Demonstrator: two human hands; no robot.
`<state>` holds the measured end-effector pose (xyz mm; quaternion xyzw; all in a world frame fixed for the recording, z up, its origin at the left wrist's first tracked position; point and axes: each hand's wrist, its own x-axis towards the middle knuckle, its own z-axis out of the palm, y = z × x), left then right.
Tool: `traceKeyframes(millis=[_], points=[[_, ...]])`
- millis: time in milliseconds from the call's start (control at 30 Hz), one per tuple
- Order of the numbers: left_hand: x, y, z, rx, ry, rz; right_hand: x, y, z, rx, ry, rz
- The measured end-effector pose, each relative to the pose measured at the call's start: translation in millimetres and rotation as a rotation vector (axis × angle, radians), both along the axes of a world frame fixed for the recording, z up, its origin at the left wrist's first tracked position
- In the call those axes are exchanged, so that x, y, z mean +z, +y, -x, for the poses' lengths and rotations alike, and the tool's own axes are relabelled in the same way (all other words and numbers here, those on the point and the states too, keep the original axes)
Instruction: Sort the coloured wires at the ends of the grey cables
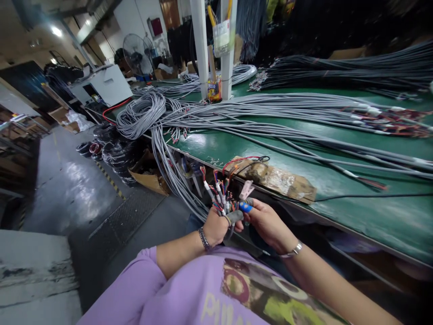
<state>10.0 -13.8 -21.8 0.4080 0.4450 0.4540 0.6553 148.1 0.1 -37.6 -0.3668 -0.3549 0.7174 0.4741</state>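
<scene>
My left hand (217, 226) is closed around a bundle of grey cables, a grey cover on its thumb. The cables' stripped ends (221, 195) fan upward out of the fist, showing white wrapping and thin red, blue, green and orange wires. Close on its right, my right hand (262, 221) pinches at one cable's coloured wires (234, 206); a blue cover sits on its thumb, and the exact grip is partly hidden. A pale pink clip (246, 190) stands just above the right fingers, by the bench edge.
Long grey cables (270, 108) lie across the green bench (389, 216), with a coil (145, 115) at its left end. Taped cardboard (284, 180) lies at the near edge. A white post (200, 49) rises behind. An open carton (149, 174) and wrapped black coils (118, 155) stand on the floor.
</scene>
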Motion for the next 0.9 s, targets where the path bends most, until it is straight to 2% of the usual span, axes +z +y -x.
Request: traceKeyframes(millis=[100,133,200,300,400,600,900], points=[[1.1,2,0,0.066,-0.030,0.015,-3.6,10,-6,-0.198,0.062,0.183],[1.9,3,0,0.084,-0.041,0.013,-3.3,14,-9,-0.230,0.089,0.241],[4.4,4,-2,0.120,-0.065,0.009,0.4,19,-12,-0.198,0.142,0.300],[9.4,7,-5,0.148,-0.096,-0.005,9.9,24,-11,-0.078,0.152,0.224],[12.4,11,-7,0.151,-0.118,0.000,16.1,25,-7,-0.094,0.082,0.109],[12.7,15,-11,0.160,-0.116,0.032,14.9,31,-4,-0.147,0.139,0.234],[11.9,14,-15,0.120,-0.076,0.049,6.6,32,1,-0.209,0.189,0.127]])
